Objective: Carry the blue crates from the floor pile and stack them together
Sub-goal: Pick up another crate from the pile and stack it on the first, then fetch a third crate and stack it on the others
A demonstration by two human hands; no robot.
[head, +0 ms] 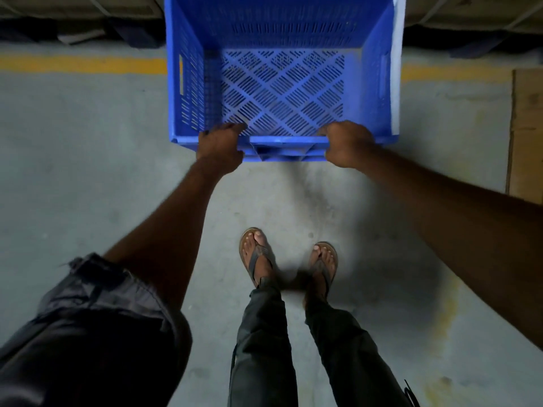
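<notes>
**Blue crate held by its near rim, both hands closed on it**

At the far left a yellow line [82,64] ran across the grey concrete floor [88,160], with dark clutter in shadow beyond it. Low in that corner sat a dark rolled sleeve [97,312], and from it a bare forearm reached up to the left hand [219,148]. That hand was closed over the near rim of the blue crate [282,92] close to its left corner, fingers curled over the edge into the inside.

The crate filled the upper middle of the view, open side up and empty, its slotted diamond-pattern base and perforated walls plain to see. Its far end ran out of the top of the frame. Whether it was lifted clear of the floor or resting on something could not be told.

Below the crate stood two feet in brown sandals [255,254] and dark trousers [264,342] on the concrete.

The right hand [348,145] gripped the same near rim close to the right corner, wrapped shut around it likewise. At the right edge lay a sheet of brown cardboard [526,127] on the floor.
</notes>
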